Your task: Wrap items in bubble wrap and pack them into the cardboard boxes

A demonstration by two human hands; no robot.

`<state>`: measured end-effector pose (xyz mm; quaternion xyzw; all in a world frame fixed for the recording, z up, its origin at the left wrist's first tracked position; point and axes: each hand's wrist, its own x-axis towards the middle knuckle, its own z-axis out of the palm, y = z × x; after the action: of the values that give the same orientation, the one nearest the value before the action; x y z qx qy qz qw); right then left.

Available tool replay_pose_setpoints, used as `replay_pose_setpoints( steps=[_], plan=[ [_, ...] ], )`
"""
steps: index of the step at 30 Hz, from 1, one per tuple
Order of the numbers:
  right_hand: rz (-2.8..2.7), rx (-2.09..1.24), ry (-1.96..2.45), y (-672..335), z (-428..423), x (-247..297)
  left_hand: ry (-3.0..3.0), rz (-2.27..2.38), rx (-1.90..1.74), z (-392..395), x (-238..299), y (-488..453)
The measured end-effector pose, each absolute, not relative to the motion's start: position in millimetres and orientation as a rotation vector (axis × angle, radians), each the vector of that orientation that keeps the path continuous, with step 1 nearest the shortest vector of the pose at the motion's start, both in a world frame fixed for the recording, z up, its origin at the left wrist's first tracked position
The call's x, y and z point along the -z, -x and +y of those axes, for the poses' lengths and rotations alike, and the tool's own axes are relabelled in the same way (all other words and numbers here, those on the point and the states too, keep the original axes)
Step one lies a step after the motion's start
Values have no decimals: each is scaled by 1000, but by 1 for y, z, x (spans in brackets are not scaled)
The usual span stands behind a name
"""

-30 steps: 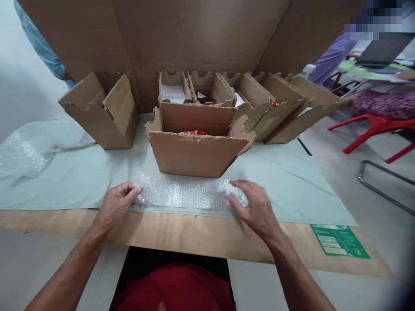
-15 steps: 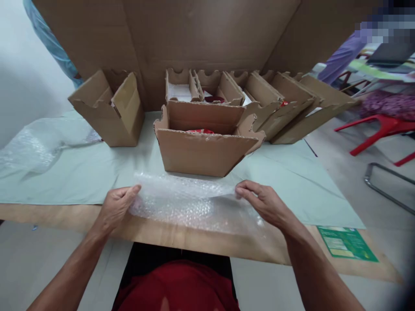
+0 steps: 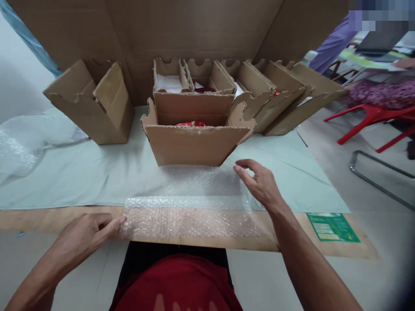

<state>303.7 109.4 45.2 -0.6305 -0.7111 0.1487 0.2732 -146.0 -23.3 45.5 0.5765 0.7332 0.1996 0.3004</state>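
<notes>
A sheet of clear bubble wrap (image 3: 191, 216) lies spread over the table's front edge, its far part reaching the base of the nearest cardboard box (image 3: 197, 144). At its near left corner, my left hand (image 3: 92, 229) pinches the edge between thumb and fingers. My right hand (image 3: 257, 179) is at the far right corner, thumb and forefinger closed on the wrap's edge. Inside the box, something red (image 3: 190, 124) shows just above the front wall; most of it is hidden.
Several open cardboard boxes (image 3: 262, 84) stand in a row behind, with another box (image 3: 94, 103) at left. A large cardboard panel (image 3: 194, 30) rises behind them. More bubble wrap (image 3: 29, 142) lies far left. A green printed sheet (image 3: 332, 226) and a red stool (image 3: 369, 114) are at right.
The bubble wrap's folded-over part has been opened out away from me. My right hand moved forward with it; my left hand came down and left to the near corner.
</notes>
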Motion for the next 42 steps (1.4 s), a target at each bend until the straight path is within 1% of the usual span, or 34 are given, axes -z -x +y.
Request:
replay_pose_setpoints(
  steps=[2, 3, 5, 7, 12, 15, 17, 21, 24, 28, 36, 39, 42],
  plan=[
    [-1866, -384, 1738, -324, 98, -35, -1615, 2033, -370, -14, -48, 147],
    [-1866, -383, 1754, -331, 92, -29, -1657, 2095, -355, -6, -47, 145],
    [-1891, -372, 1768, -339, 84, -18, -1729, 2187, -456, 13, -42, 137],
    [-1935, -327, 1774, -337, 79, -8, -1826, 2162, -502, 31, -33, 125],
    [-2039, -214, 1742, -326, 75, 0, -2044, 2115, -351, 48, -18, 114],
    [-1980, -250, 1684, -328, 83, -5, -2119, 2114, -516, 52, -26, 113],
    [-1946, -330, 1640, -324, 95, -13, -2100, 2025, -623, 61, -36, 103],
    [-1928, -539, 1594, -295, 130, -31, -2022, 1777, -730, 90, -49, 68],
    [-1958, -614, 1569, -272, 154, -39, -1965, 1701, -803, 106, -49, 50],
    [-1938, -595, 1576, -260, 169, -36, -1918, 1781, -870, 115, -41, 49],
    [-1934, -565, 1568, -257, 173, -32, -1903, 1914, -920, 133, -32, 53],
    [-1914, -519, 1572, -266, 160, -32, -2005, 1909, -1045, 120, -33, 56],
    [-1921, -324, 1520, -278, 131, -32, -2262, 1913, -1185, 88, -33, 53]
  ],
)
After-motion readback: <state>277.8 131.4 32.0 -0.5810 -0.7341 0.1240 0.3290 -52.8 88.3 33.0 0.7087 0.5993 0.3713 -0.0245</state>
